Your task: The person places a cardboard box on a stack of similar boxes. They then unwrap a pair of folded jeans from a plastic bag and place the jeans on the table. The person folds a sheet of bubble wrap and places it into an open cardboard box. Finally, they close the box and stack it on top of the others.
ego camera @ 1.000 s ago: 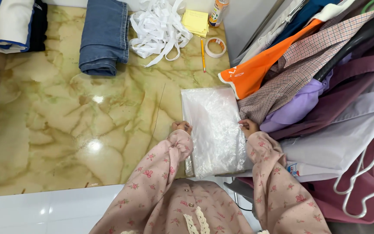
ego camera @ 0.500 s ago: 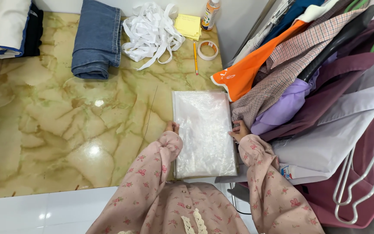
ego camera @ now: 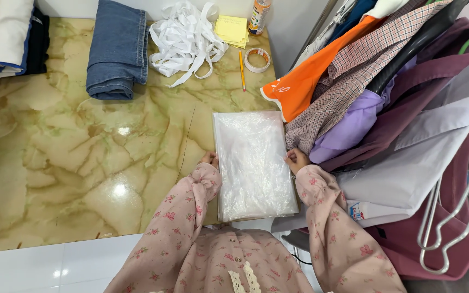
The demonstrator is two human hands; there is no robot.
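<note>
A flat stack of clear plastic bags (ego camera: 253, 163) lies on the marbled green-yellow tabletop (ego camera: 71, 157), in front of me. My left hand (ego camera: 209, 159) touches its left edge, fingers curled against it. My right hand (ego camera: 296, 159) holds the right edge, partly tucked under hanging clothes. Both forearms wear pink flowered sleeves.
Hanging clothes (ego camera: 365, 97) crowd the right side, with wire hangers (ego camera: 451, 217) lower right. At the back lie folded jeans (ego camera: 116, 49), tangled white straps (ego camera: 185, 38), yellow sticky notes (ego camera: 232, 30), a tape roll (ego camera: 257, 59), a pencil (ego camera: 242, 69), a bottle (ego camera: 259, 13) and folded cloths (ego camera: 4, 35).
The view has shifted a little; the plastic stack and both hands sit slightly lower and more squared on the table. Both hands stay on the stack's edges.
</note>
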